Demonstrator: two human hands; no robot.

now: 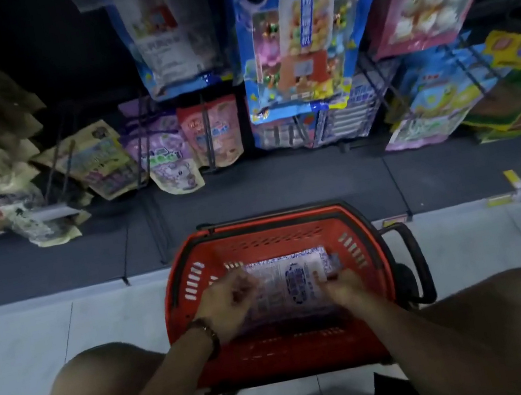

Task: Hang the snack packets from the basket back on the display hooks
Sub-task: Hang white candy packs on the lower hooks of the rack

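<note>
Left hand [232, 301] grips the snack packet [292, 278] in the basket [271, 226]; right hand [345, 288] too blurred to tell

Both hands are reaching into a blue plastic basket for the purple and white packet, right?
Not blue: the head view shows a red slotted plastic basket. The left hand and right hand do reach into it, at the purple and white snack packet.

Both my forearms reach forward and down between my knees. My left hand [231, 298] has curled fingers; my right hand [343, 287] is blurred, perhaps curled too.
</note>
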